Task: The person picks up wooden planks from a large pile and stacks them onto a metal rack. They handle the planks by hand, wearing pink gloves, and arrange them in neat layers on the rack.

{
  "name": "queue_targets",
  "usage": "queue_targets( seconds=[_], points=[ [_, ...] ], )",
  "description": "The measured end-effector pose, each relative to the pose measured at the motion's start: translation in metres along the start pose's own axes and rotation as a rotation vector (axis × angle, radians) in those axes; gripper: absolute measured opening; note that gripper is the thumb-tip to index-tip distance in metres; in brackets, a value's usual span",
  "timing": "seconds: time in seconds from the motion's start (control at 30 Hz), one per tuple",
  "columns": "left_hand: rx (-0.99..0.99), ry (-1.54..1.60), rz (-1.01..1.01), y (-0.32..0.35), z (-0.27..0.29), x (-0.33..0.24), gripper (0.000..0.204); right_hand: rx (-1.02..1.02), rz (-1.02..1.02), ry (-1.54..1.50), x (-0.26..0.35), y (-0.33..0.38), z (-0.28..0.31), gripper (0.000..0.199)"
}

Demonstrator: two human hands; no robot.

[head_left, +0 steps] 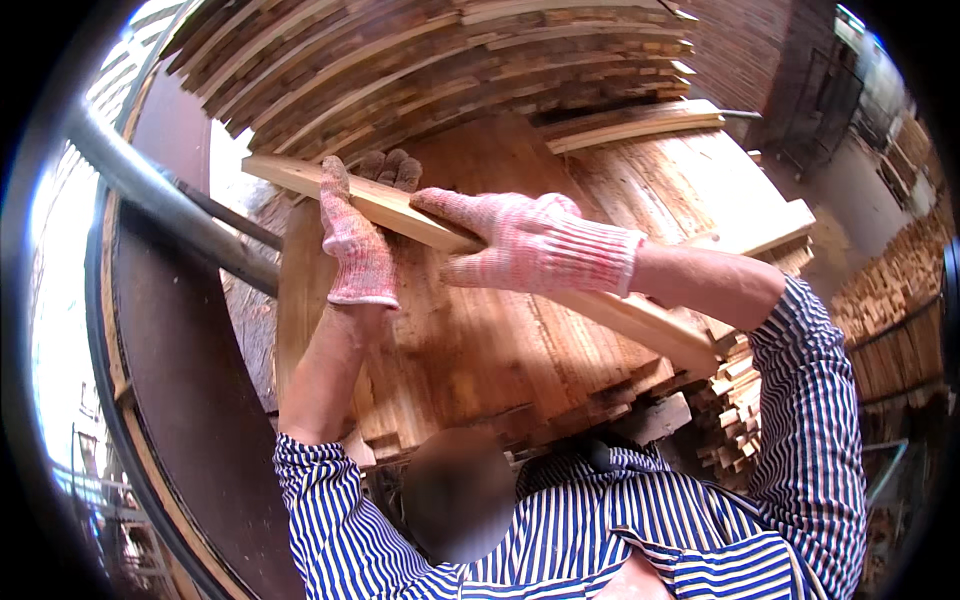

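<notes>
A long, pale wooden plank (400, 212) lies aslant in front of me, from the far left down to the near right. My left hand (358, 255), in a pink-and-white knitted glove with soiled fingertips, is closed round it near its far end. The thumb shows on the near side, the fingers on the far side. Further along, my right hand (540, 242), gloved alike, grips the plank from above, thumb and fingers on opposite sides. Beneath is a broad surface of boards laid side by side (450, 345); contact between plank and surface is hard to judge.
Layered rows of stacked boards (440, 70) rise behind the surface. Another plank (635, 125) lies at its far right. A metal pipe (175, 185) slants in from the left. Bundles of cut sticks (740, 410) stand at the near right, with a larger wood pile (890, 270) beyond.
</notes>
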State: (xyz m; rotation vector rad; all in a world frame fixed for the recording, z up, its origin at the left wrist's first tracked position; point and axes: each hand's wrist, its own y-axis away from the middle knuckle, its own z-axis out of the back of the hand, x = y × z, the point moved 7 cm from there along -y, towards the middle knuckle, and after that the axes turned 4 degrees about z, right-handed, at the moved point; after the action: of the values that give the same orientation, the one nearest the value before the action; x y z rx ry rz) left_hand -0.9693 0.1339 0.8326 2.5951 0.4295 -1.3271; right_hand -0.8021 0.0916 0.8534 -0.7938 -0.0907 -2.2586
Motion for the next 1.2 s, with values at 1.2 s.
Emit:
queue_targets(
  seconds=[1.2],
  points=[
    [1.255,-1.775,-0.731,0.097,-0.162,0.147,0.077,-1.018,0.284,0.002,-0.131,0.203,0.116,0.072]
  ],
)
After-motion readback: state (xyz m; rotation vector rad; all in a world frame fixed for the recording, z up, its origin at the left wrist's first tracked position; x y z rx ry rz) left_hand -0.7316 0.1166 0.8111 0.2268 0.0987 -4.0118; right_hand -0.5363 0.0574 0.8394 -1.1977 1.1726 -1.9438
